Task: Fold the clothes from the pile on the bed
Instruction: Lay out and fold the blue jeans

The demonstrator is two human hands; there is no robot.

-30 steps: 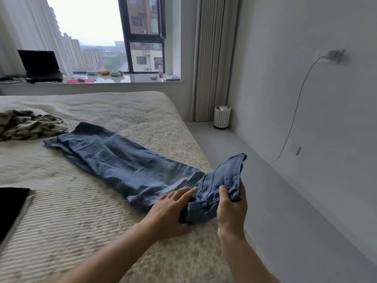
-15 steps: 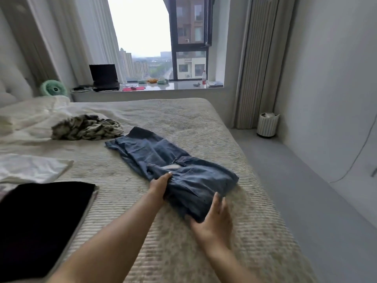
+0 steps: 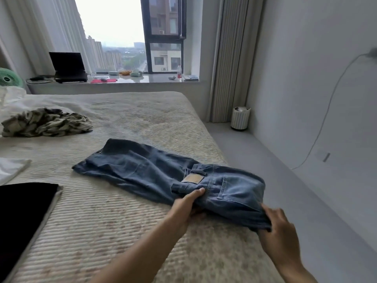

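Observation:
Blue jeans [image 3: 146, 170] lie partly folded across the beige ribbed bed [image 3: 102, 221], waistband and tan label on top at the right. My left hand [image 3: 183, 207] grips the near edge of the folded part, thumb on top of the denim. My right hand [image 3: 279, 231] holds the near right corner of the fold, close to the bed's edge. A crumpled patterned garment [image 3: 47, 122] sits at the far left.
A black folded item [image 3: 22, 211] lies at the near left, a white cloth [image 3: 10, 168] beyond it. The bed's right edge drops to grey floor [image 3: 275, 180]. A small striped bin [image 3: 240, 118] stands by the curtain; a laptop [image 3: 68, 67] sits on the windowsill.
The waist end of the jeans has been folded over onto the legs. My right hand went from lying flat beside the fold to holding its near right corner, and my view shifted.

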